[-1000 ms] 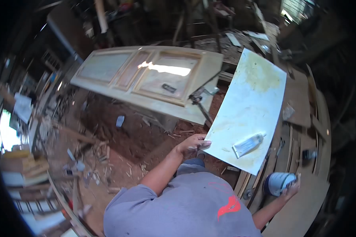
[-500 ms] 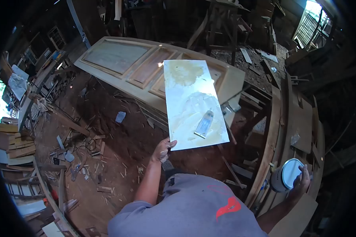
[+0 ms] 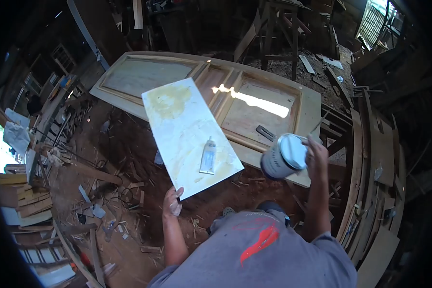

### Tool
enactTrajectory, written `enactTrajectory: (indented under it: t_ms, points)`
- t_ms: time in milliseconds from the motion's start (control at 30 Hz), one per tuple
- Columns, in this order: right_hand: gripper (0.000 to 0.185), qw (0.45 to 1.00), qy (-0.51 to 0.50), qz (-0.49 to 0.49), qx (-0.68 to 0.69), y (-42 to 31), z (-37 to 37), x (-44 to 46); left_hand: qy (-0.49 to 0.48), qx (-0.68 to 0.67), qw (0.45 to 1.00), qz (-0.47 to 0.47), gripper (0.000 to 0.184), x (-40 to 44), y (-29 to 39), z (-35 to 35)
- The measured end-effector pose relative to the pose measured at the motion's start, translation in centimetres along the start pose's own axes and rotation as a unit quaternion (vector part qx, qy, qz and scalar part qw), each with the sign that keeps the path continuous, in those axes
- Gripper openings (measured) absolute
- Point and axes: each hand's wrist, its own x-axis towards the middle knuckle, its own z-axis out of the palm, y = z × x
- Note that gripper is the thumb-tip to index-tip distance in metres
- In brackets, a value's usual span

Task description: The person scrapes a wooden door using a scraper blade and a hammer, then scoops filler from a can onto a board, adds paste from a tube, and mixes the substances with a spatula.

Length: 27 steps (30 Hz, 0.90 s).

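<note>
Left hand [image 3: 173, 201] is closed on the near corner of the white board [image 3: 192, 139], thumb on the top face; the fingers underneath are hidden by the board. Pale smears show on that hand (residue of some kind, can't tell what). Board is held out in front of the body, its long side running up and to the left. Yellowish stain at its far end, thinner whitish and yellow smears lower down. Tube [image 3: 208, 156] lies flat on the board's near half, nozzle pointing away from the person; its label is too small to read.

Right hand [image 3: 317, 156] grips the can [image 3: 279, 157] from its right side, fingers at the edge by the pale lid. Can is tilted and off to the right of the board, apart from it. Label text is blurred, contents hidden. Part of the grip is hard to make out, as the hand is in shadow.

Panelled door [image 3: 309, 113] lies flat beyond both hands. Board hides part of its near edge and middle, can covers a bit of the near right side; in neither case is the gap to the door readable. A dark slotted piece [image 3: 265, 133] sits on the door near the can, and bright glare washes out part of the right panel.
</note>
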Motion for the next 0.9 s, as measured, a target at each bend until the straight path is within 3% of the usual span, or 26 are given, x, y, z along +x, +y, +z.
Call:
enactTrajectory:
  t_ms: [200,333,467,567,667,800,833,900]
  points:
    - [0.056,0.994,-0.108,-0.007,-0.022,1.7,13.9,10.3,0.105,0.016,0.994,0.019,0.038,1.3,0.9,-1.1]
    - [0.058,0.988,-0.111,-0.034,-0.097,2.7,19.8,16.9,0.175,-0.003,0.984,0.021,0.03,1.3,1.0,-0.2]
    - [0.061,0.98,-0.088,-0.09,-0.153,5.8,23.7,21.9,0.155,-0.055,0.985,0.044,0.032,2.2,1.2,0.6]
    - [0.073,0.975,-0.075,-0.099,-0.184,8.6,23.9,24.5,0.155,-0.042,0.987,-0.001,0.035,4.2,2.4,0.0]
    - [0.071,0.968,-0.07,-0.111,-0.213,10.0,24.3,24.9,0.103,-0.02,0.994,-0.005,0.04,8.6,4.6,-0.4]
    - [0.059,0.975,-0.036,-0.116,-0.184,13.2,24.8,24.2,0.078,0.039,0.994,-0.067,0.044,15.9,8.3,-2.8]
    - [0.042,0.964,-0.033,-0.088,-0.249,12.3,24.3,23.5,0.045,0.042,0.995,-0.075,0.042,18.3,8.7,-4.1]
    - [0.048,0.963,-0.01,-0.114,-0.245,12.9,24.4,23.4,-0.017,0.049,0.994,-0.098,0.039,24.0,9.3,-6.1]
